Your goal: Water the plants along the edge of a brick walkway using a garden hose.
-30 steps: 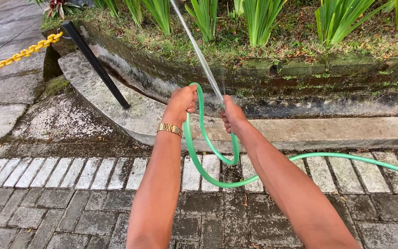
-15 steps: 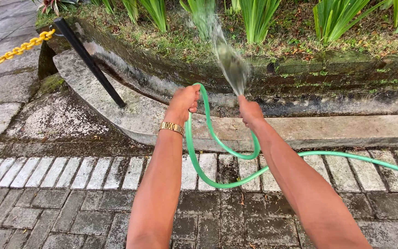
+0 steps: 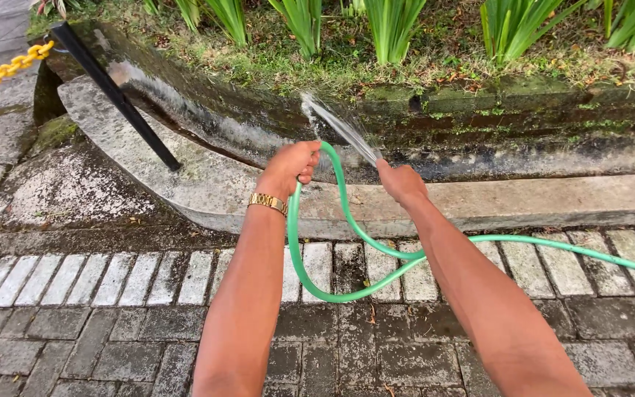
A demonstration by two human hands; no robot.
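1. Head view: the right hand point(image 3: 401, 181), fingers curled tight, grips the end of the green rubber garden hose point(image 3: 347, 220); the left hand point(image 3: 290, 167) is fisted around a loop just left. Hose trails right over the grey brick paving point(image 3: 112, 338).

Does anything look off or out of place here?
The black post by the curb leans sharply instead of standing upright. The green hose droops in a loop between the left hand and right hand, without a visible kink.

You see a green hose point(image 3: 347, 220), a gold watch point(image 3: 267, 202), a yellow chain point(image 3: 5, 70), a black post point(image 3: 115, 95) and grey-and-white brick paving point(image 3: 112, 309).
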